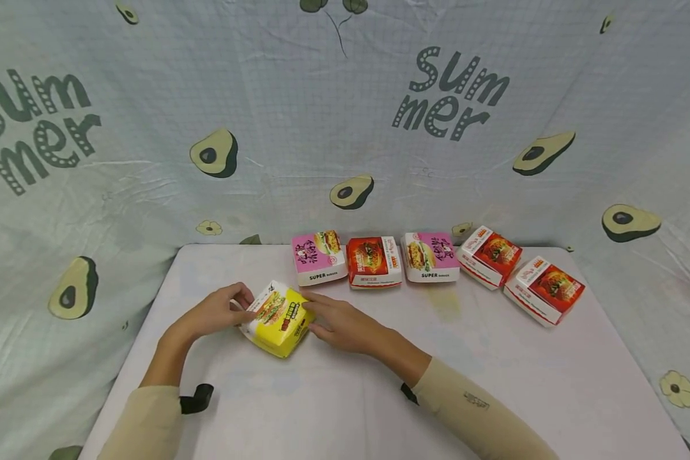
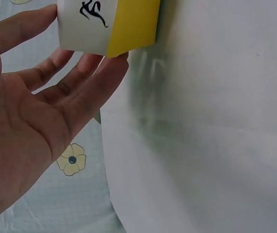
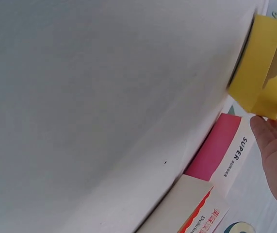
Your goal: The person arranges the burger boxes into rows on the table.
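Observation:
A yellow and white burger box (image 1: pixel 280 319) with a burger picture is turned at an angle on the left half of the table. My left hand (image 1: pixel 221 311) grips its left end; in the left wrist view the thumb is on one side of the white panel (image 2: pixel 87 26) and the fingers curl against the other. My right hand (image 1: pixel 345 324) holds the right corner of the same box, seen in the right wrist view at its yellow end (image 3: pixel 264 63). Whether the box's underside touches the table cannot be told.
Along the table's far edge stand a pink burger box (image 1: pixel 320 257), a red one (image 1: pixel 374 262), a second pink one (image 1: pixel 430 257) and two more red boxes, one (image 1: pixel 490 256) nearer the row, another (image 1: pixel 544 291) at far right. Behind hangs an avocado-print cloth (image 1: pixel 299 128). The white table (image 1: pixel 322 409) lies in front.

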### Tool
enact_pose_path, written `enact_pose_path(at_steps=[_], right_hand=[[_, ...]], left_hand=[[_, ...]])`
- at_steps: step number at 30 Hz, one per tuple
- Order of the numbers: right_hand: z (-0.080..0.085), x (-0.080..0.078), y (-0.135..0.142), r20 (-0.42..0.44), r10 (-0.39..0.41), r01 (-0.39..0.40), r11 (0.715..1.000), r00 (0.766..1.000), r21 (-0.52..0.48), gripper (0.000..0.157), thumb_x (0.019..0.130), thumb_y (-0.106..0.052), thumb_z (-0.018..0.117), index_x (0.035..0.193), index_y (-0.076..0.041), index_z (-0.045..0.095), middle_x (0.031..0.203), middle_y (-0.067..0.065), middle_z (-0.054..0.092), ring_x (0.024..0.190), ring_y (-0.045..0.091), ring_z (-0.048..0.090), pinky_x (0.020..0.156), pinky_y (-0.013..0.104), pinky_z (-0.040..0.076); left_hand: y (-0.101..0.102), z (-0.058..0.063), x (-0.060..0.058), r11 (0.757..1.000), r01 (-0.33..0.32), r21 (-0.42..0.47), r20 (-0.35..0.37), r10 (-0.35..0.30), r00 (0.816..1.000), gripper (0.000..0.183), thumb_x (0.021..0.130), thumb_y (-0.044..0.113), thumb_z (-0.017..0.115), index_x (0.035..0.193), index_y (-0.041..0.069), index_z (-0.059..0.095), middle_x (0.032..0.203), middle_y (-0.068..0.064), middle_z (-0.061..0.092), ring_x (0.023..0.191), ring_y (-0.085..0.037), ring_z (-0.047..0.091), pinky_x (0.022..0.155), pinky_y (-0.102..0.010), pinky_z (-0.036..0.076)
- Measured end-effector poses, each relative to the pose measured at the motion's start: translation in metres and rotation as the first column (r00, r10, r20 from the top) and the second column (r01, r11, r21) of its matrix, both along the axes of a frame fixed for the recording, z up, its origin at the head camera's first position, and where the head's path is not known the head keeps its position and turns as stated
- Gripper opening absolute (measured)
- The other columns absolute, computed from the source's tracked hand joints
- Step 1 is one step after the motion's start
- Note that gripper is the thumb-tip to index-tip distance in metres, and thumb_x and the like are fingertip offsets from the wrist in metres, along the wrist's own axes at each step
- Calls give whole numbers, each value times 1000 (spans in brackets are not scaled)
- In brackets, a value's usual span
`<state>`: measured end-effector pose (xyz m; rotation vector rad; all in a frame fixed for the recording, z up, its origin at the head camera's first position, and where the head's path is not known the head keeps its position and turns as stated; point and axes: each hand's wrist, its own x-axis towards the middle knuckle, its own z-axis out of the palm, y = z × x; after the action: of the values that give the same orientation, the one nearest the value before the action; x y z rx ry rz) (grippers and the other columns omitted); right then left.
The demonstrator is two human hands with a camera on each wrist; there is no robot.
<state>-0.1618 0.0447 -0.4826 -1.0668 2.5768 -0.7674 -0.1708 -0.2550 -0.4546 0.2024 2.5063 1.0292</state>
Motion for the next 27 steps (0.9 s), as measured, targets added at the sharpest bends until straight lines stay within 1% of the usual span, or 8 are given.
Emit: enact_pose_path(at_steps=[3,5,10,13,16,18,22,27], right_hand=[[-1,0,6,-3,-11,11,1000,1000,14,55,105,-32,61,155,-13,47,169,-3,32,154,14,34,119,35,40],[-1,0,10,1,-19,19,1000,1000,23,56,105,-33,61,155,-14,47,169,-3,32,154,14,35,119,36,40],[-1,-1,16,7,-27,27,999,1000,39,59,104,-35,62,156,-14,45,170,-3,31,154,15,35,119,37,40],[-1,-1,19,-10,-22,23,999,1000,42,60,104,-35,63,156,-12,45,170,-1,30,154,16,34,119,37,40],[-1,-2,22,-24,-22,23,999,999,48,60,103,-33,63,156,-11,45,170,0,30,155,16,34,119,37,40],[-1,-2,24,-30,-23,25,998,999,55,59,104,-33,62,156,-10,45,170,-1,30,154,17,34,119,37,40],[1,-2,29,-32,-24,26,998,999,65,59,105,-33,61,156,-11,45,171,0,28,154,19,36,120,38,39],[2,0,36,-51,-34,36,998,998,57,60,105,-34,61,158,-11,42,171,3,27,155,19,33,120,39,39]], left_hand=[[5,2,1,1000,15,20,48,-15,999,38,90,22,79,113,0,57,100,-12,61,85,-21,62,74,-32,57],[10,3,3,1000,9,21,90,-11,996,43,89,23,82,115,0,56,101,-12,61,82,-20,62,73,-32,58],[23,7,8,1000,8,-2,172,-8,985,63,87,25,84,132,0,47,102,-12,65,74,-20,65,70,-33,59],[30,8,11,1000,24,0,201,-23,979,76,87,26,84,142,0,38,98,-12,66,72,-20,67,68,-34,60],[37,7,14,999,43,18,224,-46,974,85,87,26,84,148,1,31,94,-12,68,70,-21,69,67,-35,61],[42,7,16,998,58,19,224,-61,973,88,87,27,85,150,1,29,91,-11,69,70,-23,70,65,-36,62],[49,9,19,997,81,-16,192,-77,978,90,86,30,85,149,-1,30,85,-9,71,69,-24,69,66,-36,60],[52,18,21,992,95,-81,171,-80,982,97,86,39,84,152,-3,26,86,-9,69,70,-22,66,68,-36,57]])
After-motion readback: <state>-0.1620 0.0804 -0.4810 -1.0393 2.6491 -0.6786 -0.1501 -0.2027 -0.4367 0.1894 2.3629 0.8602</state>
